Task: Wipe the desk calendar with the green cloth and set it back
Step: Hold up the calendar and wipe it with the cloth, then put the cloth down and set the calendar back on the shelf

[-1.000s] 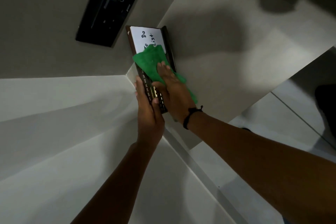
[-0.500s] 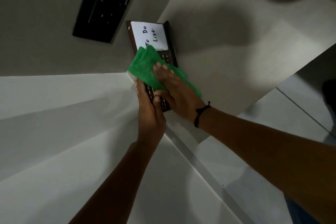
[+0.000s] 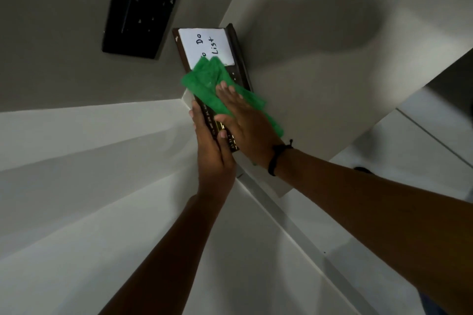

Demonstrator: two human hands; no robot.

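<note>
I am pressing my right hand (image 3: 245,123) flat, fingers spread wide, on the green cloth (image 3: 212,84), which is lying bunched across the middle of the desk calendar (image 3: 236,59). A dark band (image 3: 275,158) is sitting around that wrist. My left hand (image 3: 212,146) is gripping the calendar's near end, curled fingers along its left edge and the thumb laid over the dark face beside the gold lettering (the letters are too small for me to read). The two hands are touching near that lower end. The calendar is lying at a slant against a pale surface (image 3: 320,59), its far end carrying a white card (image 3: 204,43) that reads "Do List", with the cloth overlapping the card's lower corner. Up and to the left, a black panel (image 3: 143,7) is sitting on the grey wall (image 3: 51,33), well apart from the calendar.
</note>
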